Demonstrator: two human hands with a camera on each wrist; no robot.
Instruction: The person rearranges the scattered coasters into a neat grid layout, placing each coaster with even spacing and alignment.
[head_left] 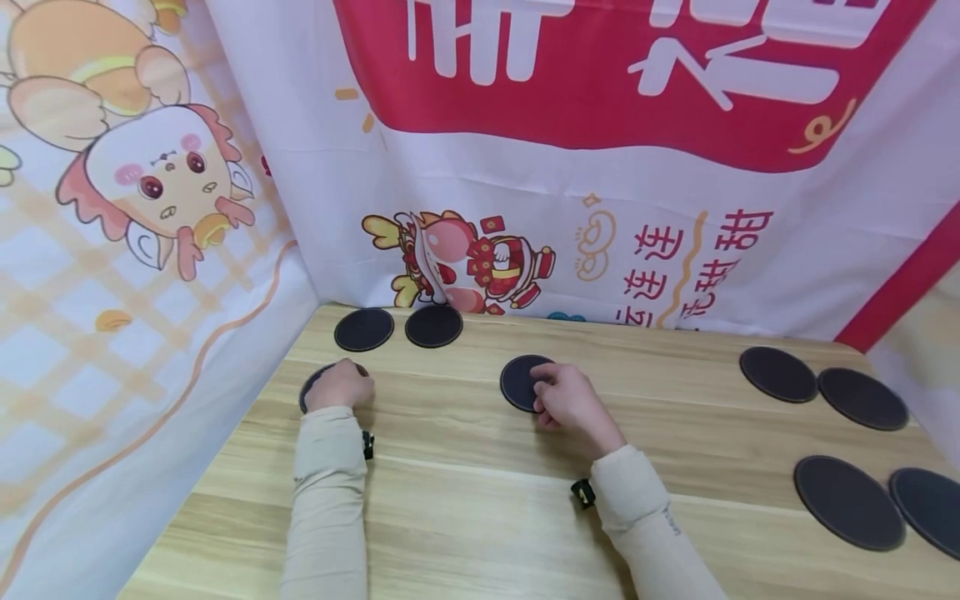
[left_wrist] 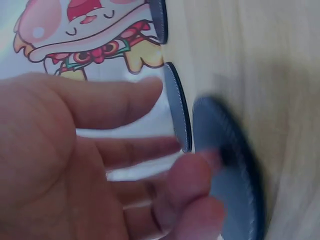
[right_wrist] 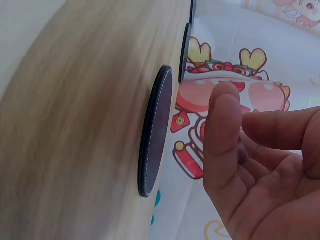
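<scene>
My left hand [head_left: 341, 386] hovers over a round black coaster [head_left: 307, 389] at the table's left side, covering much of it. The left wrist view shows its thumb and index finger apart, the other fingers loosely bent near the stitched coaster [left_wrist: 232, 190]. Whether a fingertip touches it I cannot tell. Near the middle, my right hand [head_left: 572, 400] is over the right edge of another dark coaster [head_left: 517, 383]. In the right wrist view this coaster [right_wrist: 159, 135] lies flat with a layered-looking edge. The right fingers are loosely bent, apart from it, with nothing between them.
Two coasters [head_left: 363, 330] [head_left: 434, 326] lie at the back left of the wooden table [head_left: 450, 500]. Several more [head_left: 778, 374] [head_left: 849, 502] lie in pairs on the right. Printed cloth [head_left: 480, 158] hangs along the back edge and the left side.
</scene>
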